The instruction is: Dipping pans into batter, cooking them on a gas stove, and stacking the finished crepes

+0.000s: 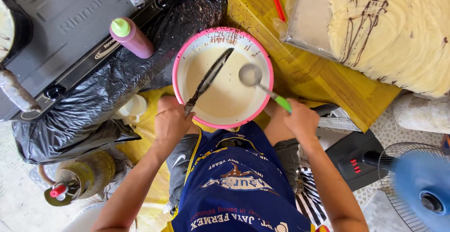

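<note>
Your left hand [171, 121] grips a metal spatula [208, 79], its blade slanting over the batter; your right hand [300, 117] is closed on the green-handled ladle [253, 76], whose cup rests in the pink-rimmed bowl [180, 56]. You seem to be scooping batter; lift the ladle level. The yellow surface [323, 79] also carries a stack of crepes [398, 30]; a gas stove [61, 35] lies to the left.

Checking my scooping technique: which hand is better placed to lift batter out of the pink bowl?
Probably right: the right hand holds the green-handled ladle over the batter; the left hand holds flat tongs.
</note>
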